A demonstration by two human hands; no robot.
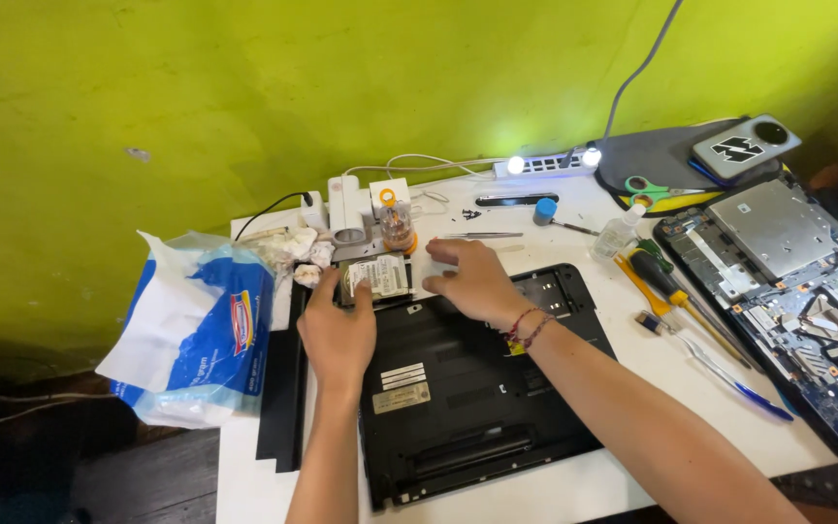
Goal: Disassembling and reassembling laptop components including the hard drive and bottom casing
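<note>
At the far left of the frame a blue and white plastic bag (196, 330) hangs over the edge of the white table (574, 490), with crumpled tissues (295, 247) just above it. Next comes the left hand (337, 335), laid flat with its fingers stretched forward, the fingertips resting on a silver hard drive (378, 277) that sits at the upper left corner of an upturned black laptop (467, 388); it presses down and grips nothing. Whether the drive lies fully in its bay or partly out of it cannot be told.

Just right of the drive, the right hand (472, 281) lies palm down with fingers loosely curled over the laptop's top edge; what is under it is hidden, so I cannot tell if it holds anything. A bead bracelet circles that wrist.

The work looks to be at an early-to-middle stage: the drive is exposed, but the rest of the base cover seems to be on.

Further right lie a small bottle (618, 233), screwdrivers (671, 291) and a blue pen (739, 383). At the right edge a second laptop (788, 281) is opened up, its circuit board bare.
</note>
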